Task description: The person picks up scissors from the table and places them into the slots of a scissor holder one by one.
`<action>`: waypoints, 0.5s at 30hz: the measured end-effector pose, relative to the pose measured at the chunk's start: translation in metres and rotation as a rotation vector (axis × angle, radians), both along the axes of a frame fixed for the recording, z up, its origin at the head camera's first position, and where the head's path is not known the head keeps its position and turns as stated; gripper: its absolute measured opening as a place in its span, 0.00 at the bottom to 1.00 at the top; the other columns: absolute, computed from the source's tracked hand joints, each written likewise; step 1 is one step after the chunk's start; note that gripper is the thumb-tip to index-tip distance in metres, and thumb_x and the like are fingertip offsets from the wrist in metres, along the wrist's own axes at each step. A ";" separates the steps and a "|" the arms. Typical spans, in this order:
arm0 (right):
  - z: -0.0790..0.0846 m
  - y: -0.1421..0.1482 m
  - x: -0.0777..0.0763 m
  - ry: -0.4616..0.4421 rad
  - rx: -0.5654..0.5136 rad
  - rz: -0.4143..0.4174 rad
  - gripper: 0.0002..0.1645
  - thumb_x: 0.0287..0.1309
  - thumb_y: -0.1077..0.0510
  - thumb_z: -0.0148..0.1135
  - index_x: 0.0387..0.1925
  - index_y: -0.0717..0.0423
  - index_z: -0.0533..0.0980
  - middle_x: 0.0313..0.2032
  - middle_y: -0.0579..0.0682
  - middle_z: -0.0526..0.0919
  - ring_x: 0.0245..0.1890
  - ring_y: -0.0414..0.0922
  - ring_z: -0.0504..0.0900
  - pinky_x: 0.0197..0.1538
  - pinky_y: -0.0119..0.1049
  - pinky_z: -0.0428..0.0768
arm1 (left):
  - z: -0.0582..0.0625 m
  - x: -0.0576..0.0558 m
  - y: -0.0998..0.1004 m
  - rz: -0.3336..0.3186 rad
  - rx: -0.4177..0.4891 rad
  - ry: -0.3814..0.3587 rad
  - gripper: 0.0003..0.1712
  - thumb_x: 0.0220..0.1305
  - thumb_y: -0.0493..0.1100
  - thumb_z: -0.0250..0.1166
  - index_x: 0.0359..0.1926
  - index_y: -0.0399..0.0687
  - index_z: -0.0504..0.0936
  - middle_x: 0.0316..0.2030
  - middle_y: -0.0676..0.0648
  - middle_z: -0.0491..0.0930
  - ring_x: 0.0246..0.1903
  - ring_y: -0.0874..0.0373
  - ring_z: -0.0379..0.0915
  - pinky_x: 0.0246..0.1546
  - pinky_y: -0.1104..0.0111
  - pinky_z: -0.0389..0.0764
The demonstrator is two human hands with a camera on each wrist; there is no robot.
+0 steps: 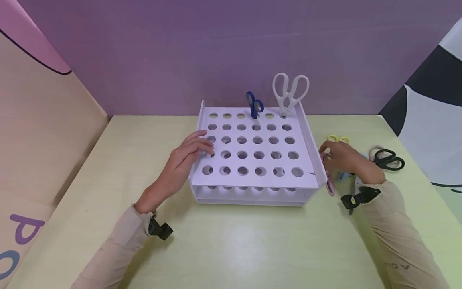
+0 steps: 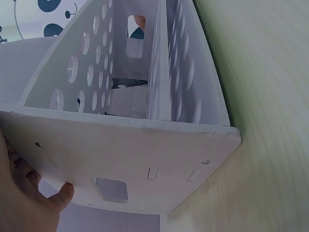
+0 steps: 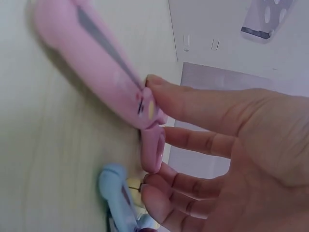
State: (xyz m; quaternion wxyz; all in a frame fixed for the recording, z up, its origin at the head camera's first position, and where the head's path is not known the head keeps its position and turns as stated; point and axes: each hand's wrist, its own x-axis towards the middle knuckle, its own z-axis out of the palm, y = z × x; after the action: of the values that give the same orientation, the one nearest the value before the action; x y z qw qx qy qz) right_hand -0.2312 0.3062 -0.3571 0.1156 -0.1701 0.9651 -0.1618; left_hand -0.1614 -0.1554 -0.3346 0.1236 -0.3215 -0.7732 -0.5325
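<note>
Left hand: it grips the left wall of the rack, thumb against the outer face, fingertips over the perforated top; we advise light, steady pressure here (image 1: pixel 177 160).
White rack: it stands on the tabletop (image 1: pixel 231 245) between the two hands; we want it square while the other side works (image 1: pixel 250 147).
Blue scissors: they stand handles-up in the back row, fourth hole from the left (image 1: pixel 254 113).
White scissors: these rise from the back row's last hole (image 1: pixel 286 98).
Pink tool: it is just beside the rack's right wall (we cannot tell whether it touches the tabletop) (image 3: pixel 91 67).
Right hand: thumb and fingers pinch the pink tool near one end; since most of its length juts out, we judge a firm pinch best, drawn clear of the wall before any turn (image 1: pixel 339 156).
Yellow handles: just beyond that hand, easily snagged (image 1: pixel 339 140).
Black scissors: farthest right, apart from the pinch (image 1: pixel 382 161).
</note>
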 end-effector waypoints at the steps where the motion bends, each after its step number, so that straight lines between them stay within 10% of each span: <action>1: 0.000 0.001 0.000 -0.010 0.001 -0.002 0.23 0.56 0.62 0.66 0.50 0.72 0.71 0.27 0.53 0.72 0.28 0.48 0.68 0.31 0.39 0.67 | 0.000 0.000 0.000 0.000 0.001 0.004 0.18 0.70 0.26 0.45 0.42 0.33 0.83 0.52 0.43 0.80 0.70 0.53 0.58 0.74 0.60 0.54; 15: -0.007 0.008 -0.007 -0.051 -0.084 -0.022 0.22 0.57 0.61 0.68 0.47 0.72 0.73 0.28 0.51 0.71 0.29 0.46 0.69 0.28 0.35 0.68 | 0.000 0.001 0.002 0.014 0.012 0.009 0.18 0.71 0.27 0.45 0.41 0.35 0.83 0.52 0.40 0.80 0.70 0.50 0.58 0.74 0.59 0.55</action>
State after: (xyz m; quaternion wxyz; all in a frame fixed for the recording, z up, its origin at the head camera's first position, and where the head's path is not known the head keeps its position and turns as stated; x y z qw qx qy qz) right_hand -0.2383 0.3146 -0.3644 0.1312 -0.1601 0.9561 -0.2076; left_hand -0.1600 -0.1536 -0.3350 0.1328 -0.3175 -0.7717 -0.5348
